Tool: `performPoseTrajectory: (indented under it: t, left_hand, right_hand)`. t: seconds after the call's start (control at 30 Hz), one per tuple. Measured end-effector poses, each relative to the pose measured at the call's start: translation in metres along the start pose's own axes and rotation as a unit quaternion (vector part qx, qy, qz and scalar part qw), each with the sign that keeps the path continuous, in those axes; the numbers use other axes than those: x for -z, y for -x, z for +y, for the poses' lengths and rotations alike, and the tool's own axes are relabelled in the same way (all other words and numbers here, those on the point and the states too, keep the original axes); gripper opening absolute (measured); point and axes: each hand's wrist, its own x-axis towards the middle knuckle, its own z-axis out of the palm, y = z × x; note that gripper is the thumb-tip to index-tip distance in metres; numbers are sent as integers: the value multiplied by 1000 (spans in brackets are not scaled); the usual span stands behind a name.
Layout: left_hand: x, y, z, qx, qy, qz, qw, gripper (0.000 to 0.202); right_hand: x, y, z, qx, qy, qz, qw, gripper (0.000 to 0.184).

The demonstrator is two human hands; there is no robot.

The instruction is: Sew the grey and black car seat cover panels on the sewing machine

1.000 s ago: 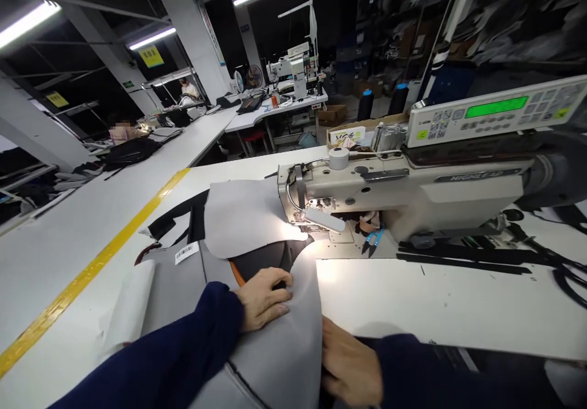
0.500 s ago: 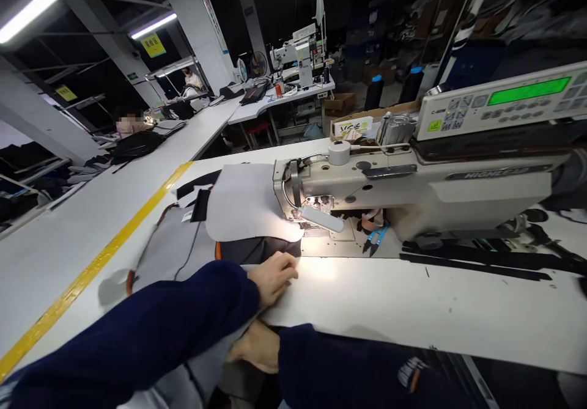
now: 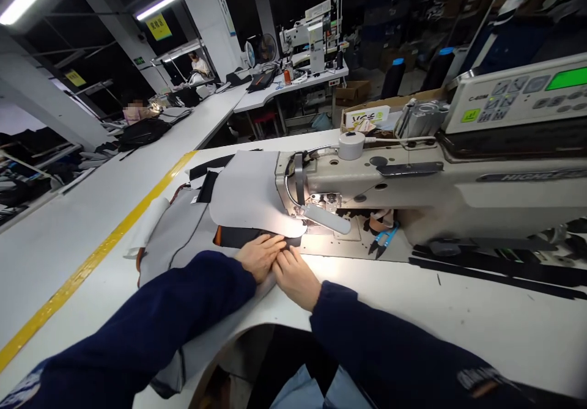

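Note:
A light grey fabric panel [image 3: 247, 189] lies with its right end under the head of a sewing machine [image 3: 376, 176]. Along its near edge runs a black fabric strip [image 3: 238, 236] with an orange-brown tab at its left end. My left hand [image 3: 261, 256] rests on this strip, its fingers stretched toward the needle area. Right beside it, my right hand [image 3: 297, 276] has its fingers bent and closed at the strip's near edge; their tips are partly hidden. A larger grey fabric piece [image 3: 178, 232] spreads to the left and hangs over the table's front edge.
Blue-handled thread snips [image 3: 384, 239] lie on the machine bed right of the needle. Black strips [image 3: 495, 271] lie farther right. Yellow tape [image 3: 114, 238] crosses the table at left. Behind the machine stands a cardboard box [image 3: 398, 102]. Another person [image 3: 199, 65] sits far back.
My right hand has come up from below the table edge to the black strip beside my left hand. My left hand has shifted slightly left and flattened onto the strip. The view has turned slightly.

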Motion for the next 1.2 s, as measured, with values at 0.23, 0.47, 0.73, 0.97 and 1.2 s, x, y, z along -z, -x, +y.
performPoseTrajectory:
  t: [0.23,0.47,0.73,0.97,1.2]
  left_hand:
    - [-5,1,-46,136,18,-70,988,34]
    - [18,12,-30,-39,-64,18,997,34]
    - [46,-50,-55,39,-81,-24,996,24]
    - [33,-59,-17,5,17,-46,999,16]
    - [27,-75,-35,-20,-16,-101,995,29]
  right_hand:
    - [7,20,10,20,-38,14,999,16]
    - [16,46,10,2,4,36,999,19]
    - [11,42,11,-8,20,12,1000,19]
    - [9,40,26,-45,3,24,999,14]
    - [3,30,32,37,80,28,996,12]
